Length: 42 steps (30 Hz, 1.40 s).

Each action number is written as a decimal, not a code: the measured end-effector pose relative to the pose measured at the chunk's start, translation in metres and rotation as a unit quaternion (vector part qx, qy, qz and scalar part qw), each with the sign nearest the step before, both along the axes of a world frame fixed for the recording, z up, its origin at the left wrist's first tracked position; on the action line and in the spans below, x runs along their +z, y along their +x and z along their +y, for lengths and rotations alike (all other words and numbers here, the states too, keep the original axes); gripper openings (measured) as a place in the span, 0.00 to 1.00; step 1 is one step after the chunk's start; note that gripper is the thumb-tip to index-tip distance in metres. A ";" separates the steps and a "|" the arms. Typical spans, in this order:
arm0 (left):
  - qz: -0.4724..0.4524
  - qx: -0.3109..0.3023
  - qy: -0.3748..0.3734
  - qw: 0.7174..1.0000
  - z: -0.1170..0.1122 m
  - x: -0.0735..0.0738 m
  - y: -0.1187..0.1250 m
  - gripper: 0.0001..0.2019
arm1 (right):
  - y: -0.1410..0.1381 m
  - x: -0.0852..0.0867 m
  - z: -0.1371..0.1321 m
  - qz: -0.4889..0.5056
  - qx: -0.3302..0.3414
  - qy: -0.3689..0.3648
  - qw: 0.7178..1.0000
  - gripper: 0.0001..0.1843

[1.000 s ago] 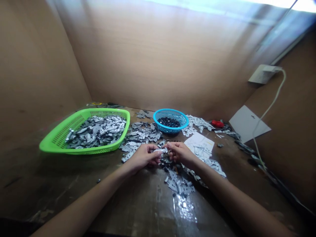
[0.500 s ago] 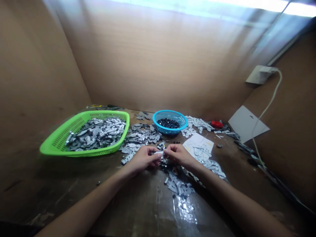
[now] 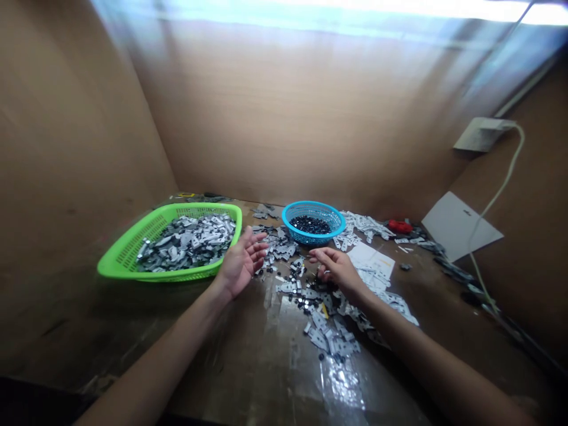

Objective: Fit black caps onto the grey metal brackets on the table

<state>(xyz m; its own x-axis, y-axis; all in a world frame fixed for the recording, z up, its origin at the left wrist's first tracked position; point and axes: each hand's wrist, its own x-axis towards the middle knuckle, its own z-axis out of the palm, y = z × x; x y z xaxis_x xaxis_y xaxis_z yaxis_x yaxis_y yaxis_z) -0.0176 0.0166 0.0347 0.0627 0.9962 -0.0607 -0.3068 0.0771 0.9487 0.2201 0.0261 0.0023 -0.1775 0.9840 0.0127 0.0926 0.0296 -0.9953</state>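
Observation:
My left hand (image 3: pixel 242 263) is turned palm up beside the right end of the green basket (image 3: pixel 168 275); its fingers are spread and hold nothing I can see. Small grey plastic parts fill much of that basket. My right hand (image 3: pixel 335 266) hovers over the loose parts with thumb and forefinger pinched; anything between them is too small to make out. Below it lie scattered small black round pieces (image 3: pixel 306 303) and flat grey plastic parts (image 3: pixel 331 337). A blue round basket (image 3: pixel 313 239) with small black pieces inside stands just beyond my right hand.
White plastic parts (image 3: pixel 366 225) are heaped right of the blue basket, near a red object (image 3: pixel 400 226). A white paper sheet (image 3: pixel 370 257) lies beside my right hand. A white card (image 3: pixel 461 225) leans at the right wall, with a cable (image 3: pixel 501 183) hanging across it.
My hands have parted. The left moved left toward the green basket and opened, and the pale part between the hands is gone from there. My right hand shifted slightly right.

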 end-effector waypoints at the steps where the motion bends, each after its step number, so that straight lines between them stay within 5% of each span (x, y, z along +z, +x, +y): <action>1: 0.077 -0.011 0.011 0.997 0.000 -0.002 0.001 0.23 | 0.002 0.000 0.002 -0.011 -0.003 0.010 1.000 0.22; 5: 0.378 -0.045 0.181 0.907 -0.012 -0.011 0.016 0.11 | 0.006 -0.001 0.002 -0.098 0.014 0.070 0.993 0.16; 9: 0.471 -0.088 0.259 0.839 -0.022 -0.020 0.026 0.08 | -0.001 0.000 -0.010 -0.239 0.084 0.205 0.945 0.11; 14: 0.527 -0.073 0.267 0.803 -0.020 -0.027 0.023 0.08 | -0.008 -0.004 -0.020 -0.377 0.181 0.336 0.844 0.15; 19: 0.543 -0.073 0.240 0.801 -0.018 -0.028 0.020 0.11 | -0.005 -0.009 -0.015 -0.406 0.182 0.355 0.822 0.09; 23: 0.539 -0.080 0.197 0.815 -0.018 -0.029 0.021 0.16 | -0.005 -0.009 -0.015 -0.393 0.157 0.360 0.832 0.06; 28: 0.342 -0.184 0.051 0.920 -0.019 -0.033 0.030 0.21 | -0.013 -0.002 -0.023 -0.321 0.096 0.362 0.870 0.07; 31: 0.191 -0.191 -0.012 0.963 -0.020 -0.037 0.037 0.19 | -0.015 0.002 -0.026 -0.286 0.089 0.359 0.884 0.07; 36: 0.071 -0.144 -0.084 0.983 -0.014 -0.041 0.034 0.13 | -0.002 0.000 -0.012 -0.297 0.049 0.319 0.898 0.09; 42: -0.007 -0.115 -0.112 0.987 -0.011 -0.035 0.028 0.10 | 0.021 -0.003 0.012 -0.442 0.067 0.287 0.847 0.07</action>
<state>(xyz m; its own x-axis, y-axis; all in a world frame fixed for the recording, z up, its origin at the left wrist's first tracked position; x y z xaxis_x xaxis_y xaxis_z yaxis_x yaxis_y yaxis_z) 0.0103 0.0053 -0.0006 0.2887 0.9171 -0.2751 -0.2705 0.3537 0.8954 0.2414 0.0377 -0.0006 -0.4766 0.8314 0.2856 0.7518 0.5539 -0.3578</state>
